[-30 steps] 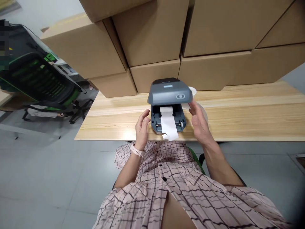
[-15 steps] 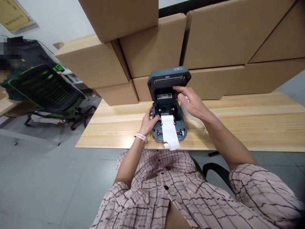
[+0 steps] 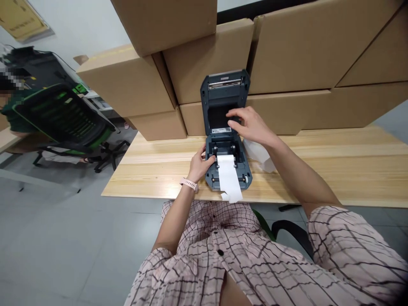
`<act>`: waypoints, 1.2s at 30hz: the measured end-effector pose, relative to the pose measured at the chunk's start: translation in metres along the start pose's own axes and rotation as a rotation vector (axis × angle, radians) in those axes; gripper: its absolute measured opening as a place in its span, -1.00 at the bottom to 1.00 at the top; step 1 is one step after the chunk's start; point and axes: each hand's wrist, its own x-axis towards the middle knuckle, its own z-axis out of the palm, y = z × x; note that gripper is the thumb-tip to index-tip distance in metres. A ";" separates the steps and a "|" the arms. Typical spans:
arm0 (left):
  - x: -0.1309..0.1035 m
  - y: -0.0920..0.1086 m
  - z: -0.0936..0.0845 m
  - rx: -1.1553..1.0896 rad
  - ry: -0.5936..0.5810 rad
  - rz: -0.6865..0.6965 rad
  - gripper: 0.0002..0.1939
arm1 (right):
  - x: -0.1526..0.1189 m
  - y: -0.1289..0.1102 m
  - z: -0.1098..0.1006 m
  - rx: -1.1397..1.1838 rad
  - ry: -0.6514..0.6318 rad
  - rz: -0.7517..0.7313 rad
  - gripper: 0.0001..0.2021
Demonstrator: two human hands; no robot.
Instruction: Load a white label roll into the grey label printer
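A dark blue-grey label printer point(image 3: 210, 172) stands near the table's front edge, its lid point(image 3: 205, 102) swung up and back. A white paper strip point(image 3: 228, 178) runs from inside the printer over its front, with a torn end hanging past the front edge. My left hand point(image 3: 200, 163) grips the printer's left side, thumb over the rim and fingers along the outside. In front of the raised lid's inner side is my right hand point(image 3: 250, 123), fingers apart and slightly bent, holding nothing. Whether its fingertips touch the lid I cannot tell.
Stacked cardboard boxes point(image 3: 287, 59) line the back of the wooden table point(image 3: 153, 165). A whitish sheet point(image 3: 259, 155) lies right of the printer, partly behind my right forearm. At the far left, a person sits in a green-and-black mesh chair point(image 3: 60, 114).
The printer's lid has swung further up and back, showing more of its inner side. My right hand has risen a little and its fingers have moved slightly left. My left hand stays on the printer.
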 end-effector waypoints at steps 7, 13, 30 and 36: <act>-0.006 0.030 -0.008 0.529 0.034 0.066 -0.49 | -0.029 -0.019 0.021 0.032 -0.706 -0.212 -0.62; 0.000 0.019 -0.013 0.581 -0.036 0.177 -0.23 | -0.026 -0.015 0.023 0.096 -0.761 -0.219 -0.44; -0.014 0.017 -0.007 0.537 0.068 0.136 -0.40 | -0.186 0.061 -0.127 0.654 0.332 0.322 -0.52; -0.015 0.018 -0.008 0.508 0.065 0.132 -0.43 | -0.158 0.105 -0.081 0.625 -0.059 0.549 -0.45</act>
